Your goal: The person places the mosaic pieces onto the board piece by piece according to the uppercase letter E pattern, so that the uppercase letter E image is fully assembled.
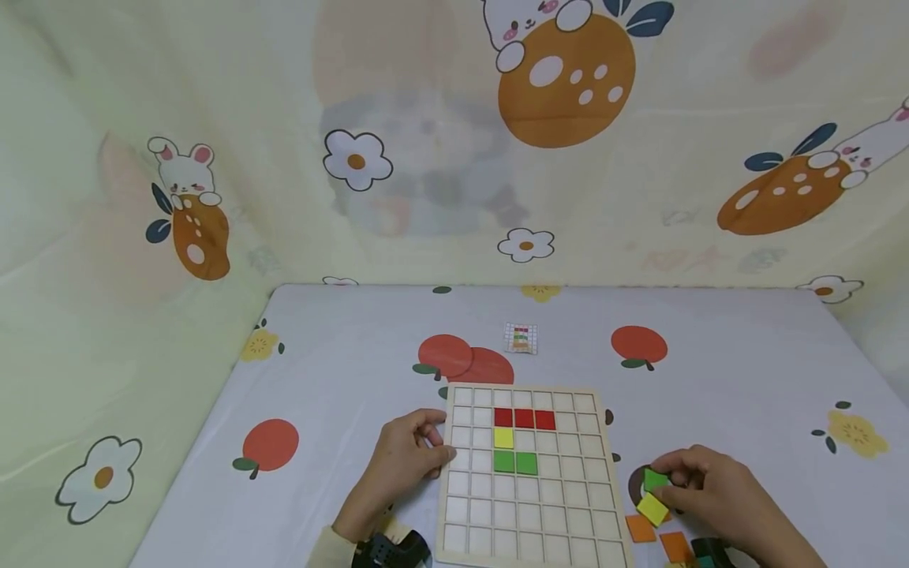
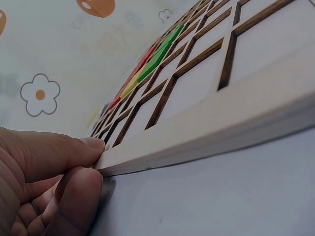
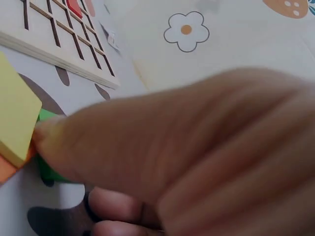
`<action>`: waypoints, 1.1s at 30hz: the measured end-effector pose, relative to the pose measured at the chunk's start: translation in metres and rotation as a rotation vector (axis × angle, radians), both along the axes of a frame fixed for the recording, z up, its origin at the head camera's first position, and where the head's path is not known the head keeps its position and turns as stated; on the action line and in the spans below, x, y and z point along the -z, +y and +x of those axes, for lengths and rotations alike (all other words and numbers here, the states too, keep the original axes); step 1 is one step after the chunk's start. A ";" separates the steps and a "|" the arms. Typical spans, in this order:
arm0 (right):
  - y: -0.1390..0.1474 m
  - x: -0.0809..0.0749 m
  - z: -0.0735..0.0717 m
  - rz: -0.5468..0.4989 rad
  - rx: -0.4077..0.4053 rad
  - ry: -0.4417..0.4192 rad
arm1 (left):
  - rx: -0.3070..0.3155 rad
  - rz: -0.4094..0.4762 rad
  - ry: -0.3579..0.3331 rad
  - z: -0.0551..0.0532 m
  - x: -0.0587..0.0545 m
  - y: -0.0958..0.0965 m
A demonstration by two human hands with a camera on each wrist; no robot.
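Tiles number six on one board, left grip holding it, right grip pinching another.

Sheet ahead: beyond my left hand and right hand, I face a cream sheet printed with white rabbits, brown-orange fruit and white flowers; hazy grey patches mark its middle.
Left side: similar sheeting hangs well past my left hand.
Table: a white cover beneath my hands carries printed red fruit and yellow blossoms.
Light: soft and even, shadows faint.
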State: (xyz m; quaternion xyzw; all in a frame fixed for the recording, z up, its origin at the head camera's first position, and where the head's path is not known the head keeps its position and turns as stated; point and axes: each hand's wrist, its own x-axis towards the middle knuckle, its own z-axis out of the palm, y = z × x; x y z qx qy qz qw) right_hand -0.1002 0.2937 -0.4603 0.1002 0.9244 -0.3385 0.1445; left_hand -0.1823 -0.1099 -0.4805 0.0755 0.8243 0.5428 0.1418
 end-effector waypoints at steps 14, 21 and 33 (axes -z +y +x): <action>-0.009 -0.001 0.003 -0.160 0.003 0.023 | 0.009 -0.008 0.014 0.001 -0.001 0.000; -0.020 0.000 -0.003 -0.241 0.071 0.088 | 0.007 -0.003 0.019 -0.001 0.001 -0.002; -0.028 0.002 -0.006 -0.088 0.004 0.164 | 0.008 0.002 0.022 0.000 0.003 -0.002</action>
